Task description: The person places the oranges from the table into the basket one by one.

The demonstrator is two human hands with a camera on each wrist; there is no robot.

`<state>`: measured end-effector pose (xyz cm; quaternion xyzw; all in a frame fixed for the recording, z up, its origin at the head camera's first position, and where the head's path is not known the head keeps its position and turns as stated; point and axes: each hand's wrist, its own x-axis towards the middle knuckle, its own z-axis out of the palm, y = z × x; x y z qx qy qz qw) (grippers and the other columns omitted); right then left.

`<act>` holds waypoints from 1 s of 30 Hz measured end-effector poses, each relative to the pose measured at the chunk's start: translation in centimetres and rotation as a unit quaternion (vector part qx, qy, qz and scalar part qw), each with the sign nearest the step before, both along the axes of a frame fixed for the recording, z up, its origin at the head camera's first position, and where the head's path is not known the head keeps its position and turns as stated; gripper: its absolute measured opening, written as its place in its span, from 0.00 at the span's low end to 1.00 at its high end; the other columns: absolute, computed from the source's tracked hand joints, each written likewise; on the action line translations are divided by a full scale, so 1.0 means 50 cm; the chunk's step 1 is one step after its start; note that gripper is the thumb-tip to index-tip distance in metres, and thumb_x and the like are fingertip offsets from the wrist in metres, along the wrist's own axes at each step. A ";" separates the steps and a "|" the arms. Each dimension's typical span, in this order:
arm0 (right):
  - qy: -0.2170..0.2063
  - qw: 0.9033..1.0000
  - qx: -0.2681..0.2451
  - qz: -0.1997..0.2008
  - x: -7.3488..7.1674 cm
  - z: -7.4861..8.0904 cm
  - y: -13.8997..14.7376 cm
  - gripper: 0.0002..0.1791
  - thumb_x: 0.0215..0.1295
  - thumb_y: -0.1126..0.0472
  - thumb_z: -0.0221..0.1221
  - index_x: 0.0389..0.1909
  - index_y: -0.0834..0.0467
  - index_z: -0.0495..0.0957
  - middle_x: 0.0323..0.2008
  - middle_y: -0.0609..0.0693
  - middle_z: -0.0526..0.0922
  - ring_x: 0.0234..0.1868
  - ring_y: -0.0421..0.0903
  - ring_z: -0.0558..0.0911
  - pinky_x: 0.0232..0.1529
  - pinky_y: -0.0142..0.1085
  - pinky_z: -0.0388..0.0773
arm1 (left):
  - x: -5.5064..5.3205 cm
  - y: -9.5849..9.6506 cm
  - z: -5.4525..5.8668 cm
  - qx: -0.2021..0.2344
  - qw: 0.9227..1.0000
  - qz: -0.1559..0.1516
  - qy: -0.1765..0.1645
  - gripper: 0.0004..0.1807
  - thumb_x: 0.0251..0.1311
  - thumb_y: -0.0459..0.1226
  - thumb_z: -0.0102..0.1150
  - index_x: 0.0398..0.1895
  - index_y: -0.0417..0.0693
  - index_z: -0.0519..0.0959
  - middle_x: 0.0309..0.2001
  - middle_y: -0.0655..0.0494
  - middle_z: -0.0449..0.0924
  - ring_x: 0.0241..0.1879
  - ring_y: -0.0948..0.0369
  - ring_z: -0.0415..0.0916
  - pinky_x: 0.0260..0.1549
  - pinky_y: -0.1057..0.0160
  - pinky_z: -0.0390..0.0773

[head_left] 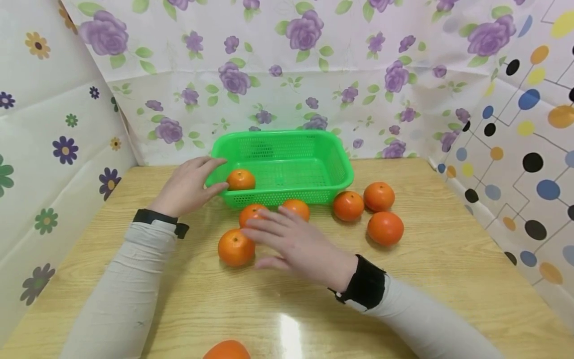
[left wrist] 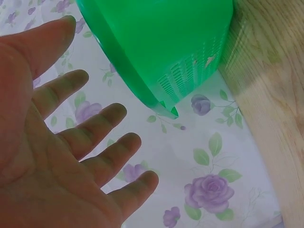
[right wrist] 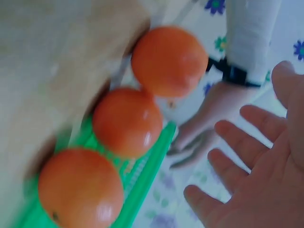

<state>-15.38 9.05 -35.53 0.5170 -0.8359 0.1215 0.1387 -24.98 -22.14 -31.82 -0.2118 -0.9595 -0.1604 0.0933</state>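
Observation:
A green plastic basket (head_left: pixel 287 172) stands at the back of the table with one mandarin orange (head_left: pixel 241 179) in its left end. My left hand (head_left: pixel 190 184) is at the basket's left end, thumb and fingers spread and the palm bare in the left wrist view. Over the table in front of the basket hovers my right hand (head_left: pixel 298 244), fingers extended, nothing in it. It partly hides a second mandarin (head_left: pixel 251 213) and a third mandarin (head_left: pixel 298 209) by the basket's front wall. Left of its fingertips lies a larger mandarin (head_left: pixel 235 248).
To the right of the basket sit a mandarin by its corner (head_left: pixel 348 206), another behind it (head_left: pixel 379 196) and one nearer me (head_left: pixel 385 229). An orange fruit (head_left: pixel 227 350) is cut off at the bottom edge. Flowered sheeting (head_left: pixel 278 99) hangs behind the wooden table (head_left: pixel 215 304).

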 end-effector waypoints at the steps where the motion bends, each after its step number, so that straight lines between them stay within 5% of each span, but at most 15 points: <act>1: 0.001 1.000 0.002 0.016 0.008 -0.004 -0.006 0.39 0.78 0.40 0.65 0.83 0.52 0.71 0.81 0.51 0.72 0.85 0.55 0.63 0.85 0.56 0.51 | 0.002 0.000 0.001 0.001 1.000 0.000 0.000 0.35 0.79 0.48 0.67 0.82 0.46 0.70 0.79 0.31 0.67 0.78 0.32 0.62 0.77 0.28 0.58; 17: -0.062 0.976 0.058 0.203 0.088 -0.030 -0.045 0.38 0.81 0.40 0.62 0.84 0.50 0.68 0.84 0.49 0.66 0.88 0.46 0.52 0.87 0.50 0.48 | 0.017 0.000 0.003 -0.004 1.000 0.007 0.002 0.35 0.79 0.47 0.66 0.83 0.46 0.70 0.78 0.31 0.67 0.78 0.33 0.62 0.77 0.29 0.57; 30: -0.074 0.959 0.121 0.243 0.130 -0.042 -0.061 0.42 0.78 0.32 0.61 0.86 0.45 0.66 0.85 0.43 0.63 0.88 0.39 0.49 0.87 0.43 0.44 | 0.000 0.013 -0.004 -0.014 1.000 -0.005 0.004 0.35 0.79 0.46 0.67 0.81 0.43 0.71 0.76 0.30 0.70 0.76 0.32 0.66 0.77 0.31 0.61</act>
